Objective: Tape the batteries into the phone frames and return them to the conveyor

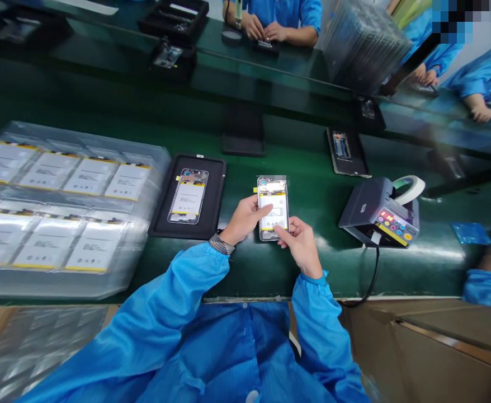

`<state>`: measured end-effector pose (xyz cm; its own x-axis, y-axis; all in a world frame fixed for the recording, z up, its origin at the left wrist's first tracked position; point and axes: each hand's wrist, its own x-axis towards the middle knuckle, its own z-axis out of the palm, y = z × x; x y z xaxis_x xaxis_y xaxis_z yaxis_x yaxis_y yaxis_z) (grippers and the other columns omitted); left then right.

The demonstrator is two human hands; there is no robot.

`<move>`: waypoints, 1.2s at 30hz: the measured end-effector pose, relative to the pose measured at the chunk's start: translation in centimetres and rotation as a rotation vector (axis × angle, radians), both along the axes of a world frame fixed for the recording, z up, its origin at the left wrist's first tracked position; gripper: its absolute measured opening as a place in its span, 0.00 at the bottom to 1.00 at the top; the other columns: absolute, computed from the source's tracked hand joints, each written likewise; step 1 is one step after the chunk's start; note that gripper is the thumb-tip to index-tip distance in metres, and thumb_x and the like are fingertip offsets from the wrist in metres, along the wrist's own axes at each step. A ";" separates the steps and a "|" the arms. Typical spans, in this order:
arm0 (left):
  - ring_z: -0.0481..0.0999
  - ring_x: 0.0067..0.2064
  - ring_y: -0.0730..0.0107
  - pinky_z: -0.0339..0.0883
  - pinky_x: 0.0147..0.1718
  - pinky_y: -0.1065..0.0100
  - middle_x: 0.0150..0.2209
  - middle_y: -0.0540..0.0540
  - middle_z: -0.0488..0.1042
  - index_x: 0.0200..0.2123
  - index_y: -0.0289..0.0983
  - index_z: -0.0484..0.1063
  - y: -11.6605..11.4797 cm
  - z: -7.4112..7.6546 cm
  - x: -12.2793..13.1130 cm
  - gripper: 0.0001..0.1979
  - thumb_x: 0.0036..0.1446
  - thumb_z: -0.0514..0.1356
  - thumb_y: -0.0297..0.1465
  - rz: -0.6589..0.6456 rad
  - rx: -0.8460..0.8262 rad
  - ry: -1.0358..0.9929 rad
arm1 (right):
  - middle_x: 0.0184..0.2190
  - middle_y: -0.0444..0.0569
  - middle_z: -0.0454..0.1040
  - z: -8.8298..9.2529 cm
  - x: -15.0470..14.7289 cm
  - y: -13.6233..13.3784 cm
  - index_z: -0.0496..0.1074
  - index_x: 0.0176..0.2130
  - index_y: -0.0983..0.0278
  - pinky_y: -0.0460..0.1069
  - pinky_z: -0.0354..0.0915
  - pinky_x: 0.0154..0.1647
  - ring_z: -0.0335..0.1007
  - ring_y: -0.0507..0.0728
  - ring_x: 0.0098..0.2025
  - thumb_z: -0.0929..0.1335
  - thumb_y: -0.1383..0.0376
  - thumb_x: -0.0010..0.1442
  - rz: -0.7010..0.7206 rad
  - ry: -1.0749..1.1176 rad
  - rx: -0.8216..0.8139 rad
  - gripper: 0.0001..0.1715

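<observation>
An open phone body with a white battery in it (273,207) is held just above the green belt (304,184), in front of me. My left hand (243,219) grips its left edge, thumb resting on the battery. My right hand (298,243) holds its lower right corner, with the index finger pressing on the battery's lower part. To the left lies a black tray (161,215) carrying a second phone body with a battery (188,196).
A clear plastic tray of several white batteries (61,196) fills the left. A grey tape dispenser (379,215) with a tape roll stands right, its cable hanging over the edge. More black trays lie on the belt beyond. Other people in blue sleeves work opposite and right.
</observation>
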<state>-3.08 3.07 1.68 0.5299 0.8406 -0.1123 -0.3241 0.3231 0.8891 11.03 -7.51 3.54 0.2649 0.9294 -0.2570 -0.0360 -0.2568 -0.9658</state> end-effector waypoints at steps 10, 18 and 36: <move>0.82 0.47 0.53 0.74 0.49 0.57 0.48 0.37 0.82 0.49 0.31 0.76 0.3 0.6 -0.5 0.28 0.50 0.75 0.42 -0.040 0.008 -0.020 | 0.24 0.45 0.78 0.6 0.6 1.6 0.69 0.33 0.62 0.44 0.67 0.17 0.68 0.50 0.17 0.76 0.39 0.53 0.115 -0.021 0.024 0.31; 0.81 0.50 0.52 0.73 0.48 0.59 0.50 0.37 0.81 0.52 0.32 0.75 1.6 1.5 -1.7 0.30 0.51 0.74 0.43 0.033 0.027 0.030 | 0.24 0.45 0.78 1.4 0.8 4.8 0.70 0.37 0.64 0.43 0.68 0.17 0.71 0.51 0.18 0.76 0.42 0.54 0.308 0.032 0.015 0.30; 0.79 0.33 0.63 0.67 0.28 0.69 0.38 0.40 0.82 0.44 0.32 0.77 10.6 6.2 -1.2 0.26 0.46 0.75 0.41 -0.169 0.264 0.600 | 0.18 0.43 0.73 -3.0 0.5 8.1 0.67 0.36 0.61 0.44 0.59 0.16 0.69 0.53 0.17 0.67 0.35 0.60 0.045 0.204 0.238 0.33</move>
